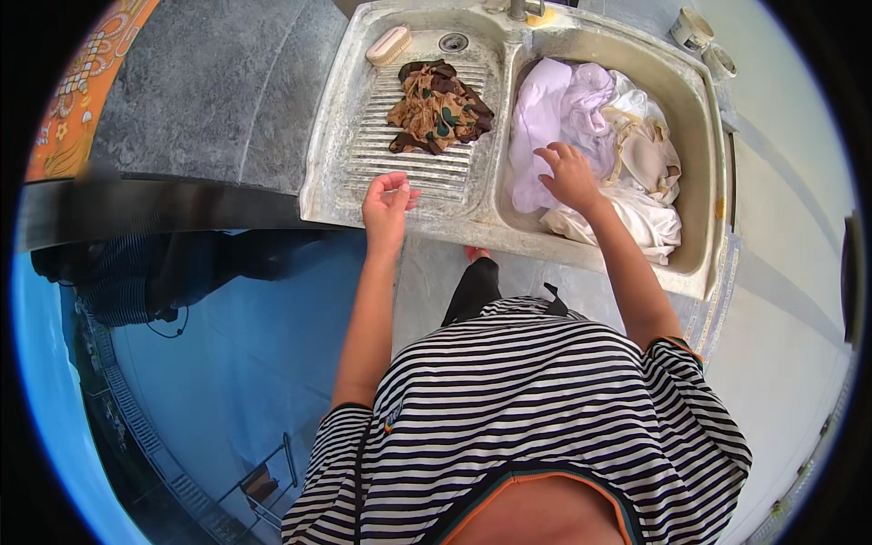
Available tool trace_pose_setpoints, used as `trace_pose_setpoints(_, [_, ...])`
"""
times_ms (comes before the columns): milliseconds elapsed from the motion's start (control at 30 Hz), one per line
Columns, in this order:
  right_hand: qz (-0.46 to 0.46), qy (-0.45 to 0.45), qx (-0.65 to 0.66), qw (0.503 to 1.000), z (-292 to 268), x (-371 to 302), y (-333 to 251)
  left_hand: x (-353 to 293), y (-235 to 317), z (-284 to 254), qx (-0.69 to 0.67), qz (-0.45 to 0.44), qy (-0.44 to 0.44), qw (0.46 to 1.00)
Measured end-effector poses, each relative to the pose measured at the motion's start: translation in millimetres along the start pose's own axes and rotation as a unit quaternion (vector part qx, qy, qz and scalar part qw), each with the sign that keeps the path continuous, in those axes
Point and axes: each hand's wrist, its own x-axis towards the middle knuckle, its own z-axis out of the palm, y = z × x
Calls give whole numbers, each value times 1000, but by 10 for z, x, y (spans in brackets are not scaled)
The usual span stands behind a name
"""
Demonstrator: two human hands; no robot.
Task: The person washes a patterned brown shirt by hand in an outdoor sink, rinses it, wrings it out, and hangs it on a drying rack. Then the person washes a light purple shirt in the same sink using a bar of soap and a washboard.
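Note:
A two-part laundry sink (498, 218) stands before me. On the ribbed washboard (363, 150) of its left part lies a crumpled brown and tan garment (440, 109) with dark green patches. My left hand (389, 209) hovers by the near edge of the washboard, its fingers loosely bent and nothing visible in them. In the right basin, lavender cloth (540, 109) lies beside white cloth (627, 218) and a beige garment (647, 156). Over this pile is my right hand (572, 177), fingers apart and holding nothing; whether its fingertips touch the lavender cloth I cannot tell.
A scrubbing brush (389, 45) rests in the sink's back left corner, near the drain (452, 43). The tap (518, 9) is at the back middle. Two small tubs (692, 29) stand beyond the right rim. A grey counter (200, 91) adjoins on the left.

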Motion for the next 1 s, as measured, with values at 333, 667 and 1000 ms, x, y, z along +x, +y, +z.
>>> trace_pose_setpoints(333, [50, -160, -196, 966, 560, 29, 823, 1667, -71, 2, 69, -12, -79, 994])
trace_pose_setpoints(667, [407, -188, -384, 807, -511, -4, 1841, 2175, -359, 347, 210, 63, 5, 976])
trace_pose_setpoints(1000, [55, -159, -227, 959, 552, 1059, 1480, 2091, -176, 653, 289, 75, 1, 954])
